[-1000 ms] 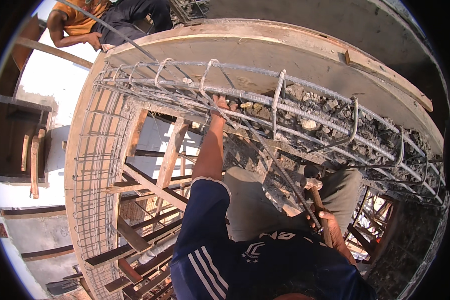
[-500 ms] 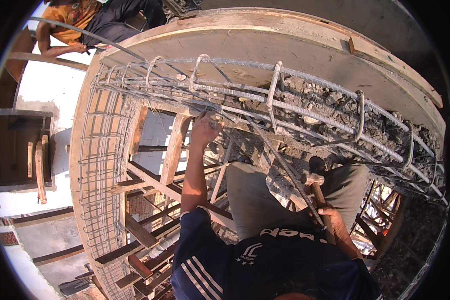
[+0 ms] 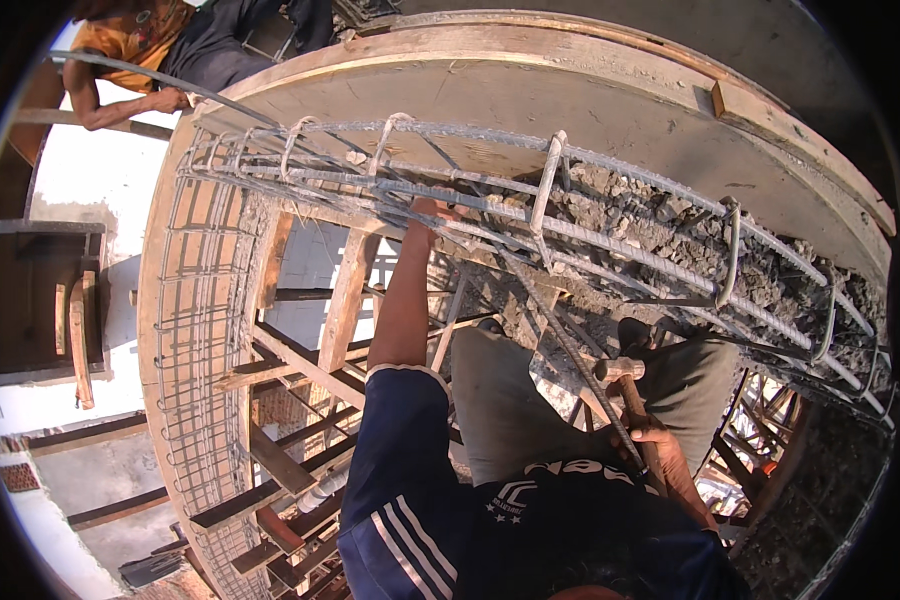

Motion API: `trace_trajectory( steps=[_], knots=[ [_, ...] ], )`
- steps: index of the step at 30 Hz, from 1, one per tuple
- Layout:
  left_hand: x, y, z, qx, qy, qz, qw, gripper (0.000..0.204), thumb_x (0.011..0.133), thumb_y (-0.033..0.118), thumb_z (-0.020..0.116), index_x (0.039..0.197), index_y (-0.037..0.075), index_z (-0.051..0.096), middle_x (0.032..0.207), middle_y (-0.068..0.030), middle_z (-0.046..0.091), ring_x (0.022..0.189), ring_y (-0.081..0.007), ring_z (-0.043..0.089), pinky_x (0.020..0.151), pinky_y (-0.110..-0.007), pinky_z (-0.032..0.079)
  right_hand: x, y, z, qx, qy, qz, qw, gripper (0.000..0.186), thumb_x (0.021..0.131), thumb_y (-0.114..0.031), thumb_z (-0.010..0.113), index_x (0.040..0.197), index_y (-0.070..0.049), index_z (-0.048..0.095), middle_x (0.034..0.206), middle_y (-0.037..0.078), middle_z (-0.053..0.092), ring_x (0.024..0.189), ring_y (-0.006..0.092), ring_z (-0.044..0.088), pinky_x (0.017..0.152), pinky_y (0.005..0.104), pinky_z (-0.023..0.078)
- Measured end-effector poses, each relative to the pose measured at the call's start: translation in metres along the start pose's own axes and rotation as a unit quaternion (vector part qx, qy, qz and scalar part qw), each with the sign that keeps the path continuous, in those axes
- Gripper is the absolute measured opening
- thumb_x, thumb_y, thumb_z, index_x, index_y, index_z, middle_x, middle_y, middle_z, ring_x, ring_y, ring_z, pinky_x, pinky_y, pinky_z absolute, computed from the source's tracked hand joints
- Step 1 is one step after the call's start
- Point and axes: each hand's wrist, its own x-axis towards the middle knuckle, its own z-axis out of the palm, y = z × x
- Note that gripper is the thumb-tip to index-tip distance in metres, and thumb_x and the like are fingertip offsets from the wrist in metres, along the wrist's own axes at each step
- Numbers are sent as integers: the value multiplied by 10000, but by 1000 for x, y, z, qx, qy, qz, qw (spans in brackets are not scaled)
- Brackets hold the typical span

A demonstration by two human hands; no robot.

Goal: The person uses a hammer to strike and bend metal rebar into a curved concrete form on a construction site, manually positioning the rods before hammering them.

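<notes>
My left hand (image 3: 433, 212) reaches in among the bars of a long rebar cage (image 3: 610, 232); the bars partly hide its fingers, so whether they grip anything does not show. In front of my body, my right hand (image 3: 664, 452) is closed round the wooden handle of a hammer (image 3: 620, 370), whose blunt head points away from me. Right beside the handle a loose steel rod (image 3: 565, 335) slants from the cage down to my right hand. I cannot tell if that hand also holds the rod.
Broken concrete rubble (image 3: 660, 210) fills the cage's right part. Behind it curves a formwork wall with a wooden board (image 3: 530, 42) along its top. Another rebar mesh (image 3: 205, 300) runs down the left, beside timber props (image 3: 348, 300). A co-worker in orange (image 3: 135, 45) is at the upper left.
My left hand has moved farther forward and slightly right, from the near edge of the cage in among its bars. My right hand keeps the hammer in nearly the same place.
</notes>
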Motion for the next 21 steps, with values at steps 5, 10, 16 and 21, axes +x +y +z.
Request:
trace_trajectory(
  steps=[5,10,16,21],
  knots=[
    [-12,11,-18,-17,126,-42,991,261,819,281,723,946,57,679,973,-183,641,975,-362,607,824,-465,512,6,1,-8,2,-6,8,1000,503,702,-206,728,1114,18,546,893,165,653,757,256,663,665,339,547],
    [4,-4,-10,89,48,-55,993,298,799,274,727,1002,64,670,1014,-182,647,989,-360,614,857,-469,507,9,5,-11,-25,0,15,1000,479,690,-281,709,1059,-12,563,898,162,668,741,234,653,680,319,530],
    [3,-5,-5,25,20,-44,999,331,790,282,724,1038,74,661,1034,-174,657,983,-365,625,889,-465,502,6,6,-8,56,42,13,998,507,729,-134,699,1172,41,526,954,208,675,767,262,684,684,326,562],
    [-40,15,11,-63,74,6,995,361,782,289,722,1069,81,654,1051,-167,665,979,-368,634,915,-462,497,14,10,-21,76,-22,31,996,499,738,-102,694,1177,62,523,953,215,669,807,273,688,705,359,575]
  ],
)
